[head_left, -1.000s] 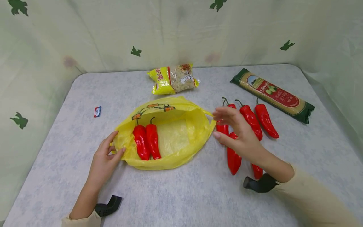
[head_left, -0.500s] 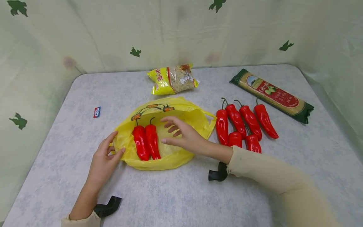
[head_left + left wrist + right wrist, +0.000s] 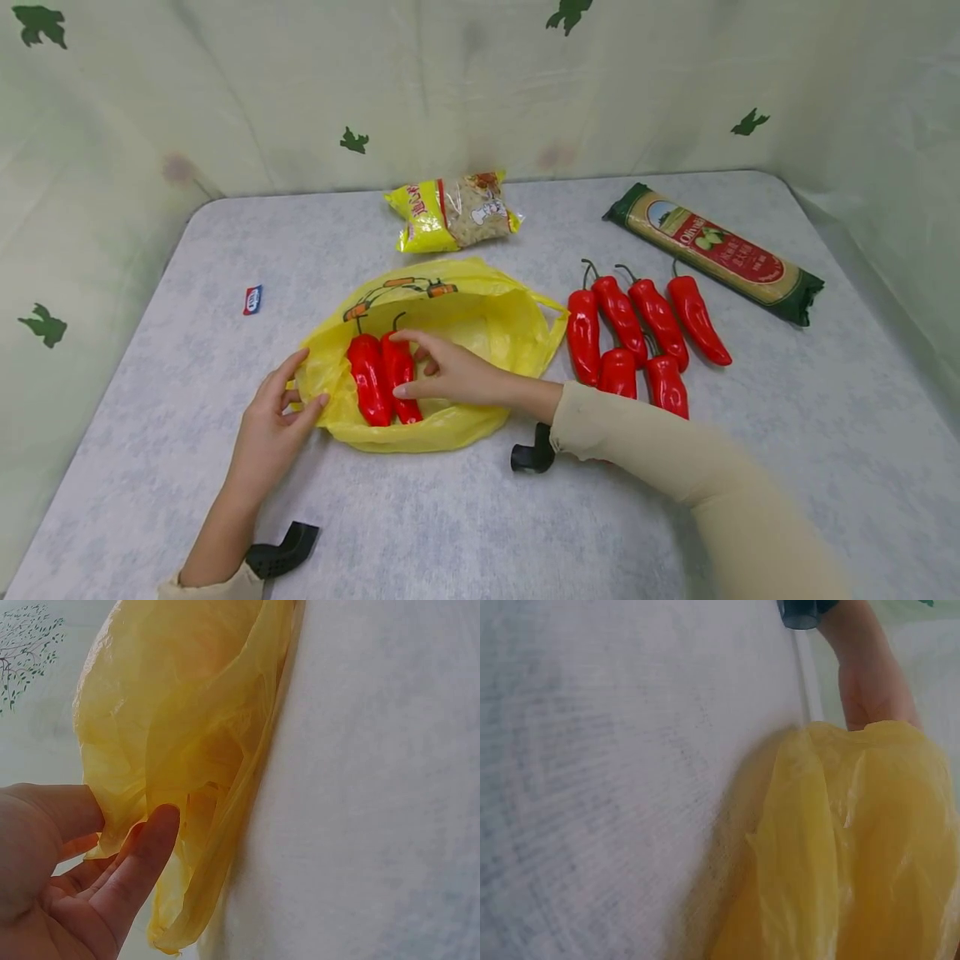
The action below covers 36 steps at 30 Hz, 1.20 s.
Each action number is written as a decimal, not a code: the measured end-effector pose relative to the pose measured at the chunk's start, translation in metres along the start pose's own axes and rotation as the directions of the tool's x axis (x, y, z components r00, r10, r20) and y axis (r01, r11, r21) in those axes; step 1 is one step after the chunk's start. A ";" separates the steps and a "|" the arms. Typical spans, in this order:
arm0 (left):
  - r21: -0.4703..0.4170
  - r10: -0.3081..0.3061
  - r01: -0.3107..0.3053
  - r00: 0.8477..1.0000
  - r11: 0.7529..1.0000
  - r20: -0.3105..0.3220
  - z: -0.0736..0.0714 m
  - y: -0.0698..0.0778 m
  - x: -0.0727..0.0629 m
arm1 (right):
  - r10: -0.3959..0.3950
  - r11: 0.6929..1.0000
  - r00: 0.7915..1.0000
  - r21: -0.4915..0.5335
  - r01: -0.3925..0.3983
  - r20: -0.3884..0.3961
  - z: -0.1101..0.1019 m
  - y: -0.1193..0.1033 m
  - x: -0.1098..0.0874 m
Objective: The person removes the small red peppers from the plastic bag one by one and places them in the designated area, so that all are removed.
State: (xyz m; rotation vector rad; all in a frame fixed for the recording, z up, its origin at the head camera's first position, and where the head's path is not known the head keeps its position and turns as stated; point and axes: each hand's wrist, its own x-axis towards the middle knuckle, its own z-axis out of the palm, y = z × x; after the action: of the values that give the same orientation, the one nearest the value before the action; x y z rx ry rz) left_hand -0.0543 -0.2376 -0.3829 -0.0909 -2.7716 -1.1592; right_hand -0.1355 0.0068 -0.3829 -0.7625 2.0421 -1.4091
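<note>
A yellow plastic bag (image 3: 465,421) lies on the table with its mouth spread towards me. Inside, at its left, two red chili peppers lie side by side: the left pepper (image 3: 370,383) and the right pepper (image 3: 401,358). My left hand (image 3: 273,425) holds the bag's left edge; in the left wrist view, the yellow film (image 3: 202,742) runs between thumb and fingers. My right hand (image 3: 446,373) reaches into the bag, with its thumb and index finger at the right pepper, partly covering it. In the right wrist view the bag (image 3: 862,855) hides the right fingers.
Right of the bag lies a group of several red peppers (image 3: 618,321), some partly behind my right sleeve. A spaghetti pack (image 3: 716,250) is behind them. At the back stands a yellow snack packet (image 3: 453,212). A small blue and red wrapper (image 3: 252,300) lies at left.
My right hand has moved left from above the loose peppers, over the bag's mouth, onto the right pepper inside. My left hand has stayed on the bag's edge.
</note>
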 end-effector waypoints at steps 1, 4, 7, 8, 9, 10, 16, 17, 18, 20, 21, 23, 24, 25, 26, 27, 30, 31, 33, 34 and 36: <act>0.000 -0.004 0.004 1.000 1.000 0.002 0.000 0.000 0.000 | -0.005 1.000 1.000 -0.023 0.005 0.003 0.002 0.000 0.002; 0.006 -0.013 0.013 1.000 1.000 0.004 0.000 0.000 -0.001 | 0.021 0.994 1.000 -0.111 -0.020 0.006 0.007 -0.003 0.006; 0.008 -0.022 0.022 1.000 1.000 0.009 -0.001 0.000 -0.001 | 0.075 0.970 0.997 -0.234 -0.073 -0.003 0.012 -0.007 0.007; 0.009 -0.023 0.023 1.000 1.000 0.009 -0.001 0.000 -0.001 | 0.096 0.959 0.995 -0.268 -0.095 -0.009 0.013 -0.008 0.008; 0.008 -0.025 0.025 1.000 1.000 0.011 -0.001 0.001 -0.001 | 0.111 0.950 0.994 -0.293 -0.110 -0.012 0.014 -0.009 0.008; 0.007 -0.028 0.028 1.000 1.000 0.013 -0.001 0.001 -0.001 | 0.119 0.943 0.993 -0.311 -0.118 -0.015 0.014 -0.009 0.008; 0.014 -0.040 0.040 0.999 0.999 0.016 0.000 0.002 -0.002 | 0.104 0.976 0.994 -0.192 -0.106 -0.021 0.010 -0.010 0.007; 0.015 -0.042 0.041 0.999 0.999 0.016 0.000 0.002 -0.002 | 0.100 0.983 0.995 -0.150 -0.102 -0.020 0.009 -0.009 0.006; 0.015 -0.043 0.043 0.999 0.999 0.016 0.000 0.002 -0.002 | 0.094 0.989 0.995 -0.113 -0.096 -0.018 0.007 -0.009 0.005; 0.017 -0.041 0.041 0.999 0.999 0.013 0.000 0.002 -0.001 | 0.088 0.995 0.996 -0.054 -0.089 -0.016 0.004 -0.008 0.003; 0.016 -0.039 0.039 0.999 0.999 0.012 0.000 0.002 -0.001 | 0.086 0.996 0.996 -0.031 -0.086 -0.016 0.003 -0.008 0.001; 0.013 -0.034 0.034 0.999 0.999 0.010 0.000 0.002 -0.001 | 0.075 0.997 0.997 0.008 -0.075 -0.022 0.000 -0.009 -0.002; 0.013 -0.031 0.031 0.999 0.999 0.009 0.000 0.002 0.000 | 0.069 0.997 0.997 0.027 -0.068 -0.024 -0.002 -0.010 -0.003; 0.013 -0.029 0.029 1.000 1.000 0.008 0.000 0.002 0.000 | 0.062 0.997 0.998 0.047 -0.060 -0.025 -0.004 -0.011 -0.005; 0.013 -0.028 0.028 1.000 1.000 0.008 0.000 0.002 0.000 | 0.054 0.996 0.998 0.069 -0.052 -0.023 -0.006 -0.012 -0.007; 0.012 -0.027 0.027 1.000 1.000 0.008 0.000 0.001 0.000 | 0.046 0.994 0.999 0.096 -0.045 -0.017 -0.008 -0.013 -0.010; 0.013 -0.026 0.026 1.000 1.000 0.011 0.001 0.001 0.001 | 0.008 0.989 1.000 0.149 -0.009 0.006 -0.013 -0.016 -0.018; 0.012 -0.025 0.025 1.000 1.000 0.012 0.001 0.000 0.001 | -0.009 0.987 1.000 0.161 0.007 0.013 -0.014 -0.018 -0.022; 0.011 -0.024 0.023 1.000 1.000 0.011 0.001 0.000 0.000 | -0.041 0.982 0.999 0.187 0.037 0.019 -0.016 -0.021 -0.029; 0.011 -0.023 0.023 1.000 1.000 0.010 0.001 0.000 0.000 | -0.058 0.978 0.998 0.201 0.053 0.020 -0.017 -0.023 -0.033; 0.010 -0.022 0.022 1.000 1.000 0.009 0.001 0.000 0.000 | -0.086 0.968 0.996 0.240 0.079 0.016 -0.020 -0.028 -0.042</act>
State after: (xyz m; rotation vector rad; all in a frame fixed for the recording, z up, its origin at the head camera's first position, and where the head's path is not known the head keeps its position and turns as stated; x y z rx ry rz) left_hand -0.0546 -0.2368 -0.3835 -0.0649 -2.7927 -1.1524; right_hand -0.1161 0.0408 -0.3455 -0.7642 1.7957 -1.6467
